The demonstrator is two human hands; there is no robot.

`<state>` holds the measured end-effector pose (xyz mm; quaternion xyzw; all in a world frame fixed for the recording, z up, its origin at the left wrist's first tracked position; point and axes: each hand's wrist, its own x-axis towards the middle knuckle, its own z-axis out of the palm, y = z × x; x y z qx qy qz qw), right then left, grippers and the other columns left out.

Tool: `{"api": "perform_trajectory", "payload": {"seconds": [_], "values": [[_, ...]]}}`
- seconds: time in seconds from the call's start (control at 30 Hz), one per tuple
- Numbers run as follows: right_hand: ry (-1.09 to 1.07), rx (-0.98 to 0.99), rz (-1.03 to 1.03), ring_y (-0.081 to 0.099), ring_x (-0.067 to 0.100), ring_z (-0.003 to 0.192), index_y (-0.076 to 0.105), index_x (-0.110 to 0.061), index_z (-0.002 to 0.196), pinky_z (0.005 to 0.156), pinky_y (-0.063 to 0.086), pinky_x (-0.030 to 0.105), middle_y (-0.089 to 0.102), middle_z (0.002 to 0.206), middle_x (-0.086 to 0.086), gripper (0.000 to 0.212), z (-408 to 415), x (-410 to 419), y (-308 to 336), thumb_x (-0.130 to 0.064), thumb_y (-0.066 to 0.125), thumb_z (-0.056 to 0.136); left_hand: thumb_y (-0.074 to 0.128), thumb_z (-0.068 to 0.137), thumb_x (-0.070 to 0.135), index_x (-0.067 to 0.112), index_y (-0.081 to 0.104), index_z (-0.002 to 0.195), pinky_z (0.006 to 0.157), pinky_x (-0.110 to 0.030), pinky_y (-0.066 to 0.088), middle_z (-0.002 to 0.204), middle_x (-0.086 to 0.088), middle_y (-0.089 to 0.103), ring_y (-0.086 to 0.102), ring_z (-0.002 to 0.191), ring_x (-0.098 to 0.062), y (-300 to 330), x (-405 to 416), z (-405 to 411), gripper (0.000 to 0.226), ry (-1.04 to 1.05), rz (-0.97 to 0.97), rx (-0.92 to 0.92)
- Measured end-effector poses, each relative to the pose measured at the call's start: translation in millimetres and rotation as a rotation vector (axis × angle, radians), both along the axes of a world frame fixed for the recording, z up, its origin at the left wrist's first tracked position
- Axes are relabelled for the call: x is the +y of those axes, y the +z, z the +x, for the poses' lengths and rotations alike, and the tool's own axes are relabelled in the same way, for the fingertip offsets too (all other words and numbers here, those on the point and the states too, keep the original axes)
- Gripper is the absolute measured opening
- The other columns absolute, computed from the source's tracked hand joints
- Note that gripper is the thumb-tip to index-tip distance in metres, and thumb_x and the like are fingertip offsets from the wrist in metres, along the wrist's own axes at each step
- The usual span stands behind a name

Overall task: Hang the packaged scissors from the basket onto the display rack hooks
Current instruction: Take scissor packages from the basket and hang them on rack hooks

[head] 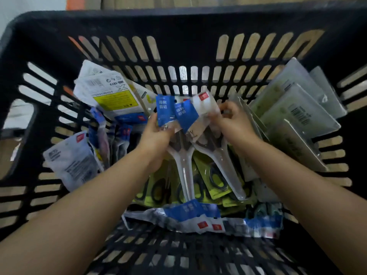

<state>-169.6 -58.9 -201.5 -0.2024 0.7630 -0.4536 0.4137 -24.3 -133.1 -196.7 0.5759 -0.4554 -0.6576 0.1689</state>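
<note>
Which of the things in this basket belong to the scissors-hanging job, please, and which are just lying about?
Job in hand:
- blue-carded scissors packs, held by left hand and right hand
- black basket
- yellow-carded scissors packs

Lying about:
- yellow-labelled white pack
- grey packs
- white pouch

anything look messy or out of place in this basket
Nothing looks damaged, but the basket is jumbled: packs lean every way, and a blue-and-white pack lies crumpled across the near side. Both hands, left and right, hold the scissor packs fanned unevenly.
</note>
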Motion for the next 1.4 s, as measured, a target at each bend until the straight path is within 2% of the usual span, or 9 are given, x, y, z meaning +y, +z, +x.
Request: {"api": "perform_trajectory", "payload": {"seconds": [0.17,0.43,0.57,0.7,0.87,1.0,1.13,1.27,1.4], "values": [[-0.038,-0.125,0.016,0.061,0.011,0.087,0.053,-0.019,0.122,0.071,0.052,0.024,0.062,0.101,0.000,0.027,8,9,36,-0.020,0.054,0.095,0.052,0.093,-0.001,0.018,0.046,0.130,0.077,-0.036,0.051,0.103,-0.002,0.062,0.061,0.085,-0.017,32,-2,12,0.043,0.087,-0.001,-0.015],[-0.007,-0.097,-0.076,0.057,0.017,0.089,0.053,-0.029,0.089,0.078,0.046,0.034,0.063,0.093,-0.003,0.025,12,-2,176,-0.005,0.050,0.093,0.049,0.093,-0.002,0.031,0.051,0.098,0.058,-0.019,0.044,0.082,0.006,0.060,0.054,0.066,-0.007,172,-11,26,0.034,0.063,-0.068,-0.019],[0.052,-0.078,-0.124,0.058,0.012,0.086,0.053,-0.028,0.101,0.079,0.046,0.031,0.062,0.097,-0.001,0.019,18,-25,296,-0.010,0.050,0.095,0.051,0.093,0.000,0.022,0.050,0.118,0.066,-0.025,0.043,0.093,0.002,0.061,0.054,0.074,-0.010,287,-27,40,0.033,0.083,-0.117,0.015],[0.104,-0.089,-0.214,0.057,0.009,0.069,0.052,-0.025,0.101,0.057,0.045,0.018,0.062,0.088,-0.001,0.017,27,-63,445,-0.009,0.048,0.097,0.051,0.093,0.000,0.012,0.048,0.126,0.085,-0.036,0.045,0.111,-0.011,0.061,0.057,0.093,-0.021,427,-50,51,0.035,0.137,-0.192,0.083],[0.203,0.003,-0.366,0.051,0.006,0.044,0.050,-0.024,0.089,0.043,0.041,0.020,0.057,0.068,0.003,0.022,50,-101,634,-0.004,0.048,0.096,0.055,0.093,0.006,0.018,0.048,0.121,0.061,-0.020,0.046,0.098,-0.006,0.063,0.060,0.078,-0.015,602,-78,75,0.031,0.276,-0.340,0.177],[0.317,0.043,-0.469,0.050,0.021,0.049,0.051,-0.026,0.092,0.045,0.042,0.029,0.057,0.067,0.007,0.023,77,-107,756,-0.003,0.049,0.095,0.050,0.095,0.002,0.020,0.049,0.126,0.045,-0.016,0.041,0.085,-0.001,0.060,0.056,0.056,-0.002,727,-76,109,0.036,0.393,-0.448,0.268],[0.342,0.055,-0.608,0.054,0.004,0.059,0.054,-0.023,0.092,0.058,0.043,0.021,0.058,0.075,0.002,0.020,119,-103,830,-0.003,0.054,0.092,0.047,0.096,0.001,0.022,0.048,0.121,0.036,-0.013,0.031,0.071,-0.001,0.052,0.045,0.039,0.000,806,-43,148,0.033,0.540,-0.519,0.295],[0.466,0.006,-0.676,0.055,0.003,0.062,0.055,-0.010,0.104,0.054,0.042,0.010,0.060,0.081,0.007,0.014,165,-95,867,-0.002,0.054,0.092,0.046,0.097,0.005,0.020,0.052,0.115,0.041,-0.016,0.035,0.068,-0.004,0.050,0.042,0.046,-0.009,850,-6,192,0.024,0.690,-0.634,0.249],[0.629,-0.009,-0.728,0.058,0.014,0.080,0.052,-0.017,0.100,0.066,0.045,0.021,0.062,0.091,0.001,0.009,211,-76,891,-0.010,0.054,0.094,0.049,0.097,0.009,0.019,0.055,0.118,0.060,-0.027,0.045,0.083,-0.005,0.063,0.055,0.066,-0.015,877,39,231,0.024,0.867,-0.729,0.219]]}}
